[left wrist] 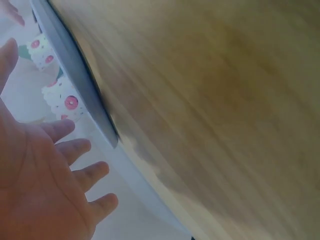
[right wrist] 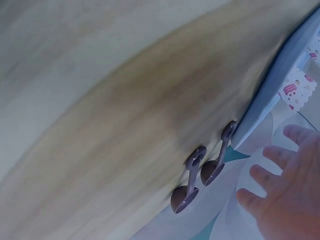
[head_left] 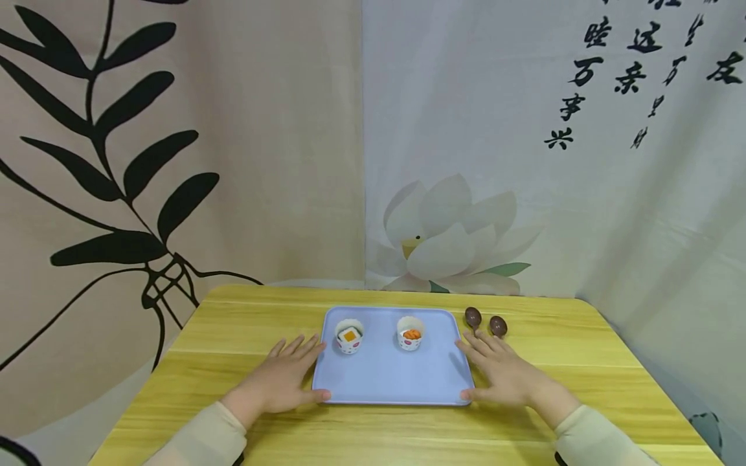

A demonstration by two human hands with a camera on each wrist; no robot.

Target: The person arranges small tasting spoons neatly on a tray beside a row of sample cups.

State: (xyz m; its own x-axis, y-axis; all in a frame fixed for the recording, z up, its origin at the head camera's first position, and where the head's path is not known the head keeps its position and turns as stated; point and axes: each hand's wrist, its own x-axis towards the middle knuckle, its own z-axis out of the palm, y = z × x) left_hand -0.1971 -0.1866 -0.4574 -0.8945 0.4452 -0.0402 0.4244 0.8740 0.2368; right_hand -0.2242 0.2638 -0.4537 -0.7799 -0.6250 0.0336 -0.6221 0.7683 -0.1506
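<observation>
A pale blue tray lies on the wooden table, bearing two small patterned paper cups. The left cup holds a white and yellow piece with dark green at its edge; the right cup holds orange pieces. My left hand, fingers spread, is at the tray's left side, its thumb by the front corner. On the opposite side my right hand spreads its fingers the same way. Whether either hand touches the tray, I cannot tell. Both palms show bare in the wrist views, the left palm and the right palm.
Two brown spoons, one nearer the tray and another to its right, lie just beyond my right fingertips. The yellow wooden table ends at a fabric backdrop printed with leaves, a lotus and writing.
</observation>
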